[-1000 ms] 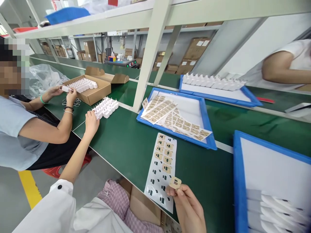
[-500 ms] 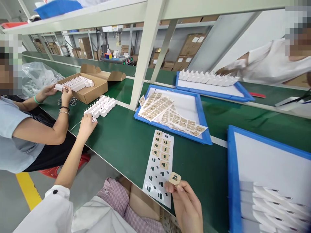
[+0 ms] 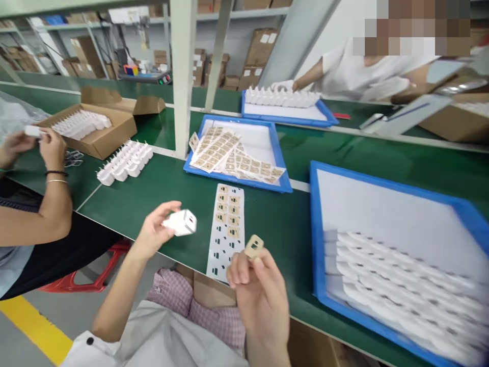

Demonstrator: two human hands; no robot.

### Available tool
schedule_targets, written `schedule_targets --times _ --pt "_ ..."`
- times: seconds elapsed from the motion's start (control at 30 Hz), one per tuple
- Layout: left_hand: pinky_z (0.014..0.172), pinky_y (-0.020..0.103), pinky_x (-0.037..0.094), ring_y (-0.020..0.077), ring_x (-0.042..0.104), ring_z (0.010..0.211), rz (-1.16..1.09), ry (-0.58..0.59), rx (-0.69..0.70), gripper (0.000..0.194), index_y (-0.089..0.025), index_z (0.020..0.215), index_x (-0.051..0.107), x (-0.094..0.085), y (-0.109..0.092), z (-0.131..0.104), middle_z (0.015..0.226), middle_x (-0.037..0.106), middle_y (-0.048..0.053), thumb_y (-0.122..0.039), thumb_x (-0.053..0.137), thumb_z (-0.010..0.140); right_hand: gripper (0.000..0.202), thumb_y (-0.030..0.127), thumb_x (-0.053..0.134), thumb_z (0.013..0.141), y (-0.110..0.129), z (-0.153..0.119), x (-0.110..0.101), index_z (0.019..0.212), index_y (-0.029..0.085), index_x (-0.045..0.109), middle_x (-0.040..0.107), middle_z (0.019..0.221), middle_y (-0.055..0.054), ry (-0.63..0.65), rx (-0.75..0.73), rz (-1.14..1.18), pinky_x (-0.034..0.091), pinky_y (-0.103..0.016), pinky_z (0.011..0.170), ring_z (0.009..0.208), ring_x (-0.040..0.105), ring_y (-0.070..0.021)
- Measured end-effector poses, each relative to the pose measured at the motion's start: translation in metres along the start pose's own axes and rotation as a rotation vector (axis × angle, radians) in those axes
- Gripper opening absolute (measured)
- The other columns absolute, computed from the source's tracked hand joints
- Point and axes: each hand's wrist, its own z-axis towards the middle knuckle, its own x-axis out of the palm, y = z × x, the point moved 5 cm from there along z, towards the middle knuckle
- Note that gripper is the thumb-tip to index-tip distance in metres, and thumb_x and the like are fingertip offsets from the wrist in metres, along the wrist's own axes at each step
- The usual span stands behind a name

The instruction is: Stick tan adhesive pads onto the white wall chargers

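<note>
Held in my left hand is a white charger plug, raised over the bench edge with its slotted end facing right. My right hand pinches a tan sticker with cutouts between thumb and fingers. Plug and sticker are apart. Behind the right hand lies a sticker sheet on the green bench, with several tan stickers still on its upper part and bare backing below. Rows of white charger plugs stand on the bench beyond my left hand.
A blue tray holds more sticker sheets. Another blue tray at right holds rows of white plugs. A cardboard box of plugs stands at left. Co-workers sit at left and across. A shelf post rises from the bench.
My left hand has lifted a charger plug from the rows and brought it right, towards me. My right hand still holds the sticker. The view has turned right.
</note>
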Motion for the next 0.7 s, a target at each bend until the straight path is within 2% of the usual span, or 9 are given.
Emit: schedule_targets --times 0.07,0.1,0.2,0.3,0.4,0.47,0.53,0.63,0.7 --pt "0.074 0.031 0.056 0.0225 0.067 0.091 -0.155 0.136 -0.009 0.081 -0.020 0.125 0.062 0.046 -0.002 -0.024 0.110 0.062 0.010 -0.079 0.065 0.071 0.025 0.038 0.068 0.092 -0.004 -0.008 0.016 0.075 0.023 0.058 0.046 0.053 0.006 0.016 -0.005 0.050 0.039 -0.022 0.049 0.049 0.043 -0.0103" --pt "0.073 0.030 0.055 0.0213 0.066 0.090 -0.251 0.208 -0.012 0.076 -0.021 0.123 0.064 0.064 -0.006 -0.035 0.108 0.061 0.009 -0.076 0.069 0.071 0.024 0.039 0.066 0.093 -0.004 -0.012 0.020 0.076 0.023 0.058 0.045 0.052 0.006 0.004 -0.025 0.057 0.040 -0.022 0.050 0.049 0.043 -0.0106" --pt "0.078 0.026 0.052 0.0185 0.064 0.096 -0.497 0.371 -0.021 0.047 -0.023 0.117 0.064 0.097 -0.017 -0.057 0.109 0.059 0.007 -0.047 0.080 0.079 0.024 0.039 0.063 0.094 0.001 -0.026 0.017 0.078 0.024 0.055 0.042 0.051 0.008 -0.079 -0.105 0.018 0.042 -0.024 0.054 0.049 0.040 -0.0107" --pt "0.081 0.026 0.051 0.0173 0.063 0.102 -0.534 0.483 -0.043 0.036 -0.026 0.114 0.056 0.106 -0.024 -0.068 0.115 0.059 0.006 -0.027 0.077 0.086 0.021 0.038 0.062 0.095 0.007 -0.038 0.009 0.080 0.025 0.055 0.040 0.051 0.008 -0.102 -0.136 -0.051 0.042 -0.024 0.054 0.048 0.037 -0.0109" --pt "0.075 0.024 0.052 0.0144 0.064 0.095 -0.519 0.596 -0.059 0.038 -0.030 0.120 0.048 0.108 -0.030 -0.075 0.123 0.058 0.006 -0.022 0.071 0.091 0.018 0.037 0.060 0.095 0.010 -0.046 0.003 0.081 0.025 0.056 0.039 0.050 0.008 -0.096 -0.167 -0.077 0.042 -0.024 0.053 0.047 0.037 -0.0114" --pt "0.072 0.022 0.052 0.0124 0.063 0.090 -0.512 0.617 -0.026 0.038 -0.031 0.122 0.047 0.108 -0.035 -0.076 0.119 0.057 0.004 -0.021 0.068 0.093 0.019 0.036 0.059 0.094 0.011 -0.048 0.002 0.079 0.025 0.057 0.038 0.049 0.008 -0.080 -0.185 -0.082 0.043 -0.025 0.053 0.046 0.037 -0.0115" --pt "0.070 0.023 0.052 0.0115 0.062 0.085 -0.546 0.623 -0.006 0.042 -0.032 0.125 0.048 0.110 -0.040 -0.076 0.114 0.054 0.003 -0.027 0.071 0.090 0.020 0.035 0.060 0.093 0.011 -0.049 0.001 0.076 0.025 0.058 0.037 0.049 0.008 -0.049 -0.184 -0.105 0.041 -0.024 0.052 0.046 0.037 -0.0111" --pt "0.063 0.024 0.051 0.0121 0.059 0.077 -0.650 0.610 0.016 0.053 -0.029 0.128 0.053 0.113 -0.046 -0.074 0.107 0.051 0.003 -0.050 0.074 0.084 0.021 0.034 0.064 0.091 0.012 -0.050 -0.001 0.074 0.024 0.060 0.040 0.049 0.006 -0.027 -0.158 -0.166 0.037 -0.023 0.048 0.047 0.040 -0.0116" --pt "0.063 0.026 0.049 0.0145 0.057 0.079 -0.638 0.559 0.068 0.051 -0.026 0.125 0.058 0.114 -0.048 -0.070 0.102 0.053 0.003 -0.057 0.069 0.086 0.022 0.034 0.065 0.090 0.013 -0.052 -0.002 0.072 0.024 0.059 0.043 0.051 0.005 -0.041 -0.138 -0.187 0.034 -0.023 0.047 0.047 0.040 -0.0118"
